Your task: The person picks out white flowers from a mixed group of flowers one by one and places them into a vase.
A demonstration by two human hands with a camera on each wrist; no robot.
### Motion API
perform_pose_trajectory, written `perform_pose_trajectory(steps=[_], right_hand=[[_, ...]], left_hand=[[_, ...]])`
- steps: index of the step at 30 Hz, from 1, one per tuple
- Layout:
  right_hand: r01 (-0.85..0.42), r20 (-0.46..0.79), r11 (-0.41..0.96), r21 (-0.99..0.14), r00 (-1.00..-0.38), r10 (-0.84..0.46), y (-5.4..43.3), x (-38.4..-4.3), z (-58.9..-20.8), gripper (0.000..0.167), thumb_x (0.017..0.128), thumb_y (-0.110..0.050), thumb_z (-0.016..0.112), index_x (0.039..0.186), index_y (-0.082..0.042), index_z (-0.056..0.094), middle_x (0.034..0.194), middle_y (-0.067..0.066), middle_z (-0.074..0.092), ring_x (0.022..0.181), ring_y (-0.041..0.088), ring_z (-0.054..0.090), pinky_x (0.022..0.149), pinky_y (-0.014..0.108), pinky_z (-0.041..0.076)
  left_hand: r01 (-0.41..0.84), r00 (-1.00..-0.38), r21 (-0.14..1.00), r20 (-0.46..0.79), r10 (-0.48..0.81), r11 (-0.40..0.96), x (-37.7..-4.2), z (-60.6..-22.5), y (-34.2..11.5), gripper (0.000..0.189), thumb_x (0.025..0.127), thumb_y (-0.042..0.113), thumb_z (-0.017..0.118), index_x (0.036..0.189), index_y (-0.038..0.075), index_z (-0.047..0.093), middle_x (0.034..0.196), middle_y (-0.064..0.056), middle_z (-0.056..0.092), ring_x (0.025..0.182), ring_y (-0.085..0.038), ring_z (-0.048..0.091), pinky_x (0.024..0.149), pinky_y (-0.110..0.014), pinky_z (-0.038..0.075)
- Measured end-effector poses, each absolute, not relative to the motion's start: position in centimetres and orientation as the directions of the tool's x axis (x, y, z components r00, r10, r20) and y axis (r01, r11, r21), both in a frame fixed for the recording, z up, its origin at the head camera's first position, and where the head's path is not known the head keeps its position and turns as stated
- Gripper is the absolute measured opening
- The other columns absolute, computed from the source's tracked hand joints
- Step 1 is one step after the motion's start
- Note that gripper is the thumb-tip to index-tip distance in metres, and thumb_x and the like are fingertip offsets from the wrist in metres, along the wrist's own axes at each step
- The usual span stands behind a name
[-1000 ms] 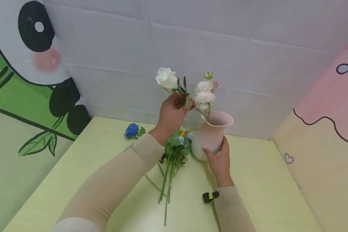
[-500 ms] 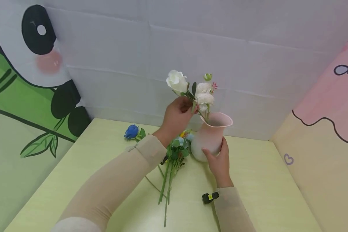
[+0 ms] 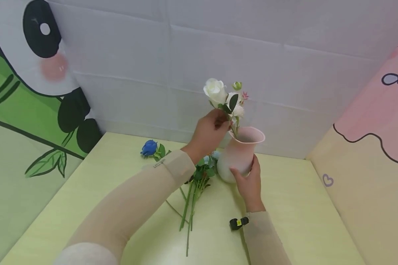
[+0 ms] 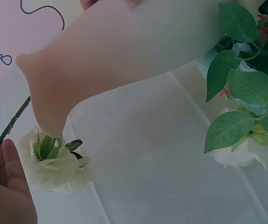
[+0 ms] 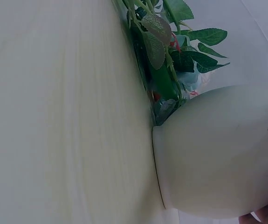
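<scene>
Head view shows your left hand (image 3: 209,129) with its fingers clamped on the white rose (image 3: 215,91), near the pink vase (image 3: 236,159); your right hand (image 3: 250,186) has its fingers curled around this vase, which rests on the table (image 3: 295,217).

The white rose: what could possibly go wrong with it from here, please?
The rose has a dark leaf that overlaps the other white flowers in the head view; it might snag them. The left hand pinches the stem close to the vase, so a hard push might tip it if the right hand loosens.
</scene>
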State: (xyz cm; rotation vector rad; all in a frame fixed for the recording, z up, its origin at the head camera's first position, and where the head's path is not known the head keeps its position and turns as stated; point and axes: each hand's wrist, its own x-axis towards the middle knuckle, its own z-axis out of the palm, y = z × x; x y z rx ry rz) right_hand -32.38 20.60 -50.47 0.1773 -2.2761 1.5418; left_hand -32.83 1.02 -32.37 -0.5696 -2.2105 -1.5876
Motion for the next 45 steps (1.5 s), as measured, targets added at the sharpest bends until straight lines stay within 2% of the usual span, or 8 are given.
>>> perform_pose_trajectory(steps=[5, 13, 18, 26, 37, 45], right_hand=[[-0.327, 0.397, 0.395, -0.858, -0.912, 0.107, 20.7, -32.6, -50.3, 0.099, 0.089, -0.045, 0.082, 0.162, -0.009, 0.025, 0.159, 0.015, 0.036, 0.143, 0.032, 0.039, 0.116, 0.054, 0.033], [-0.328, 0.398, 0.401, -0.856, -0.912, 0.104, 20.8, -32.7, -49.6, 0.099, 0.089, -0.045, 0.081, 0.162, -0.008, 0.025, 0.159, 0.015, 0.036, 0.143, 0.032, 0.039, 0.116, 0.054, 0.033], [-0.317, 0.383, 0.391, -0.864, -0.918, 0.103, 20.8, -32.6, -49.6, 0.101, 0.088, -0.047, 0.082, 0.162, -0.009, 0.024, 0.159, 0.014, 0.035, 0.143, 0.032, 0.038, 0.117, 0.054, 0.033], [-0.308, 0.372, 0.390, -0.868, -0.923, 0.099, 20.6, -32.7, -50.1, 0.103, 0.088, -0.049, 0.081, 0.163, -0.011, 0.023, 0.161, 0.012, 0.034, 0.144, 0.030, 0.038, 0.116, 0.054, 0.033], [-0.290, 0.354, 0.401, -0.869, -0.930, 0.094, 20.6, -32.3, -50.0, 0.102, 0.089, -0.048, 0.081, 0.163, -0.011, 0.021, 0.161, 0.014, 0.033, 0.144, 0.032, 0.038, 0.116, 0.056, 0.033], [-0.273, 0.340, 0.406, -0.872, -0.935, 0.102, 20.5, -32.2, -50.1, 0.103, 0.088, -0.048, 0.081, 0.163, -0.011, 0.021, 0.161, 0.014, 0.033, 0.144, 0.032, 0.038, 0.116, 0.055, 0.034]], left_hand=[[0.541, -0.839, 0.777, 0.524, 0.148, 0.322, -33.2, -32.0, 1.5, 0.012, 0.107, 0.019, 0.058, 0.116, 0.012, 0.063, 0.106, 0.003, 0.067, 0.095, -0.010, 0.065, 0.084, -0.028, 0.055], [0.541, -0.837, 0.733, 0.516, 0.182, 0.413, -33.5, -30.5, 2.6, 0.021, 0.106, 0.019, 0.058, 0.123, 0.011, 0.067, 0.115, 0.000, 0.070, 0.107, -0.011, 0.065, 0.091, -0.024, 0.052], [0.518, -0.852, 0.705, 0.475, 0.220, 0.484, -33.8, -30.0, 3.2, 0.023, 0.106, 0.020, 0.058, 0.125, 0.010, 0.066, 0.114, 0.002, 0.069, 0.105, -0.012, 0.064, 0.089, -0.026, 0.053], [0.484, -0.869, 0.652, 0.438, 0.231, 0.584, -34.2, -29.8, 3.8, 0.019, 0.106, 0.020, 0.056, 0.120, 0.011, 0.067, 0.112, 0.002, 0.071, 0.103, -0.012, 0.065, 0.088, -0.025, 0.052], [0.450, -0.888, 0.646, 0.396, 0.234, 0.617, -34.5, -30.2, 5.0, 0.019, 0.106, 0.017, 0.056, 0.121, 0.010, 0.066, 0.112, 0.002, 0.070, 0.102, -0.011, 0.064, 0.086, -0.025, 0.053], [0.414, -0.899, 0.576, 0.382, 0.216, 0.705, -35.2, -30.4, 5.8, 0.016, 0.104, 0.016, 0.056, 0.115, 0.011, 0.067, 0.108, 0.001, 0.071, 0.097, -0.014, 0.065, 0.084, -0.029, 0.054]])
